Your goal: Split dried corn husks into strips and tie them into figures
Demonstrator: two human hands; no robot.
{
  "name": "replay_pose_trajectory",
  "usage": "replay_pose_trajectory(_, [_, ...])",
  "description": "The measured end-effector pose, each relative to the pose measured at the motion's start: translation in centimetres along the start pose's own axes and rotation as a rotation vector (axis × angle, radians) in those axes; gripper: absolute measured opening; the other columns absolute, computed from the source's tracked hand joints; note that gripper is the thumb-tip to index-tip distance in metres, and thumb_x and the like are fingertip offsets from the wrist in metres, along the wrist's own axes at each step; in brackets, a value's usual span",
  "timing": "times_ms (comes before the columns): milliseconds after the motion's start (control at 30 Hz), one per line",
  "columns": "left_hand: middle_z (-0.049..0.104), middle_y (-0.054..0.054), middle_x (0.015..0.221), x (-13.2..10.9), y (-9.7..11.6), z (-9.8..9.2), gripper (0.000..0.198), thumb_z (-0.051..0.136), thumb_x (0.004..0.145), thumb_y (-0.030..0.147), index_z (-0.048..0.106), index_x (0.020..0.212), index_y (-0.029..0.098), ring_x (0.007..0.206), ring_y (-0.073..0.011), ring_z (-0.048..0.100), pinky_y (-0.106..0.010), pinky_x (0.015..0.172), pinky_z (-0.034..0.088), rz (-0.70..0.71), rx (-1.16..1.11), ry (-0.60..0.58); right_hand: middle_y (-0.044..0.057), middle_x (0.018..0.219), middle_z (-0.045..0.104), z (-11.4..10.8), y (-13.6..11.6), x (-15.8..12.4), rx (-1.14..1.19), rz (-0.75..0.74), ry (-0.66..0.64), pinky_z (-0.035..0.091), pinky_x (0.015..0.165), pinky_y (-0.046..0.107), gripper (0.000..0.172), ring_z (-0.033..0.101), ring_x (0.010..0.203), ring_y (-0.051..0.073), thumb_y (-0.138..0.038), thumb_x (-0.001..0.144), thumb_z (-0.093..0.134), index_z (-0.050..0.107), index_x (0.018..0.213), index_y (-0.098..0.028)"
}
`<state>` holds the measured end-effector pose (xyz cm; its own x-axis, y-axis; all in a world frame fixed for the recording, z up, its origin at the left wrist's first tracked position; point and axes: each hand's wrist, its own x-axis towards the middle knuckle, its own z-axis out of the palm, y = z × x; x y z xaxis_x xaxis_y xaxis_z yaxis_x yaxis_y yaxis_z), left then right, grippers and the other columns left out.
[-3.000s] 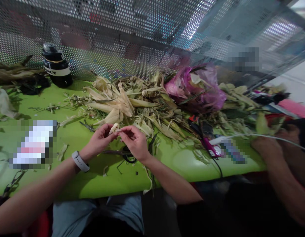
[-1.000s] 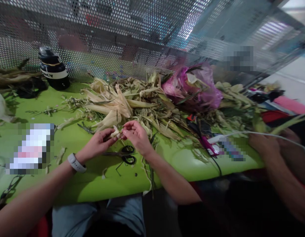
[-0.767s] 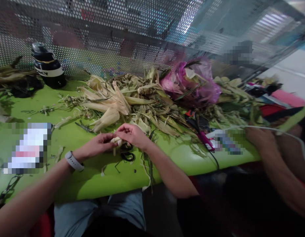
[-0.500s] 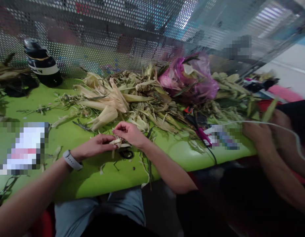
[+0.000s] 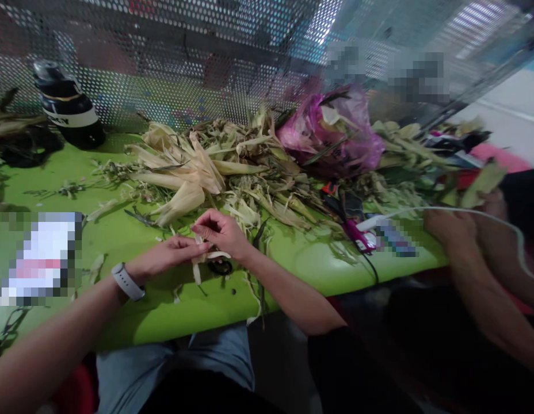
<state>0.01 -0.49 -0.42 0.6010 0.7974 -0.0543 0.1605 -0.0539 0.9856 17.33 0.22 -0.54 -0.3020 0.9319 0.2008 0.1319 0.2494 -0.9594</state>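
Note:
My left hand and my right hand meet over the green table, both pinched on a pale strip of dried corn husk. Loose ends of the strip hang down between the fingers. Black-handled scissors lie on the table right under my hands, partly hidden. A white watch sits on my left wrist. Behind my hands spreads a big pile of dried corn husks.
A black-and-white bottle stands at the back left by the perforated metal screen. A pink plastic bag lies in the husk pile. Another person's arms work at the right, with a white cable and red tools nearby.
My hands have dropped from above the table down to just over the scissors, still pinching the husk strip. The view has shifted slightly, and the other person's hands moved at the right.

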Motion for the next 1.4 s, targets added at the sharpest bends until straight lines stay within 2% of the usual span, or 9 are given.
replay_pose_trajectory(100, [0.075, -0.009, 0.088, 0.1, 0.3, 0.2, 0.032, 0.060, 0.085, 0.047, 0.078, 0.085, 0.020, 0.086, -0.0233, 0.067, -0.036, 0.082, 0.052, -0.047, -0.081, -0.230, -0.002, 0.071, 0.060, 0.1, 0.1, 0.1, 0.009, 0.003, 0.037, 0.047, 0.063, 0.026, 0.037, 0.055, 0.065, 0.011, -0.056, 0.075, 0.069, 0.059, 0.077, -0.020])
replay_pose_trajectory(167, [0.075, -0.009, 0.095, 0.1, 0.4, 0.1, 0.033, 0.060, 0.085, 0.048, 0.078, 0.091, 0.020, 0.090, -0.0227, 0.067, -0.037, 0.085, 0.051, -0.056, -0.096, -0.246, -0.002, 0.071, 0.059, -0.1, 0.1, 0.2, 0.024, 0.017, 0.055, 0.047, 0.061, 0.025, 0.038, 0.054, 0.063, 0.011, -0.058, 0.075, 0.068, 0.059, 0.079, -0.021])
replay_pose_trajectory(333, [0.072, -0.007, 0.086, 0.1, 0.4, -0.4, 0.033, 0.066, 0.081, 0.048, 0.074, 0.091, 0.018, 0.068, -0.0143, 0.061, -0.026, 0.062, 0.049, -0.119, -0.179, -0.041, -0.003, 0.060, 0.049, -1.7, -0.6, 0.2, 0.046, 0.021, 0.203, 0.039, 0.053, 0.025, 0.045, 0.047, 0.054, 0.010, -0.064, 0.086, 0.049, 0.057, 0.076, -0.021])
replay_pose_trajectory(467, [0.070, -0.005, 0.084, 0.3, 0.3, -0.6, 0.032, 0.069, 0.078, 0.047, 0.072, 0.088, 0.017, 0.070, -0.0130, 0.058, -0.025, 0.064, 0.048, -0.065, -0.211, 0.093, -0.003, 0.055, 0.042, -2.1, -1.2, -0.3, -0.232, -0.035, 0.068, 0.033, 0.052, 0.026, 0.050, 0.040, 0.053, 0.010, -0.061, 0.088, 0.049, 0.050, 0.060, -0.020])
replay_pose_trajectory(533, [0.068, -0.003, 0.081, 0.3, 0.2, -0.7, 0.034, 0.068, 0.079, 0.048, 0.071, 0.089, 0.016, 0.068, -0.0120, 0.056, -0.025, 0.064, 0.047, -0.041, -0.203, 0.099, -0.003, 0.056, 0.043, -1.8, -1.0, -0.3, -0.338, -0.092, 0.032, 0.034, 0.055, 0.026, 0.048, 0.040, 0.055, 0.010, -0.058, 0.088, 0.052, 0.049, 0.059, -0.019])
replay_pose_trajectory(833, [0.049, 0.003, 0.060, 0.0, 1.0, -0.7, 0.032, 0.065, 0.080, 0.048, 0.066, 0.076, 0.017, 0.052, -0.0082, 0.040, -0.022, 0.048, 0.031, -0.044, -0.108, 0.051, -0.002, 0.061, 0.048, -1.7, 0.2, 0.4, -0.423, -0.163, 0.216, 0.037, 0.061, 0.026, 0.045, 0.043, 0.058, 0.011, -0.054, 0.091, 0.049, 0.048, 0.062, -0.020])
replay_pose_trajectory(1000, [0.042, 0.005, 0.055, 0.5, -0.5, -0.7, 0.037, 0.064, 0.081, 0.053, 0.063, 0.078, 0.016, 0.046, -0.0064, 0.033, -0.021, 0.044, 0.023, -0.081, -0.192, 0.208, -0.003, 0.060, 0.050, -2.3, 0.6, 0.5, -0.324, -0.045, 0.232, 0.036, 0.057, 0.026, 0.045, 0.047, 0.056, 0.012, -0.062, 0.090, 0.044, 0.051, 0.071, -0.021])
replay_pose_trajectory(1200, [0.041, 0.005, 0.055, 1.0, -1.4, -0.8, 0.043, 0.064, 0.081, 0.054, 0.052, 0.065, 0.016, 0.047, -0.0059, 0.034, -0.021, 0.045, 0.026, -0.052, -0.226, 0.335, -0.003, 0.058, 0.050, -1.0, 0.0, -0.5, -0.315, -0.014, -0.093, 0.035, 0.055, 0.025, 0.042, 0.047, 0.055, 0.012, -0.054, 0.093, 0.045, 0.051, 0.068, -0.021])
replay_pose_trajectory(1400, [0.036, 0.006, 0.055, 1.0, -0.6, -1.0, 0.043, 0.065, 0.079, 0.055, 0.052, 0.067, 0.017, 0.047, -0.0060, 0.029, -0.022, 0.044, 0.020, -0.055, -0.205, 0.337, -0.002, 0.061, 0.051, -0.5, -0.2, -0.5, -0.424, -0.119, -0.069, 0.035, 0.060, 0.026, 0.034, 0.047, 0.057, 0.012, -0.043, 0.095, 0.043, 0.051, 0.071, -0.021])
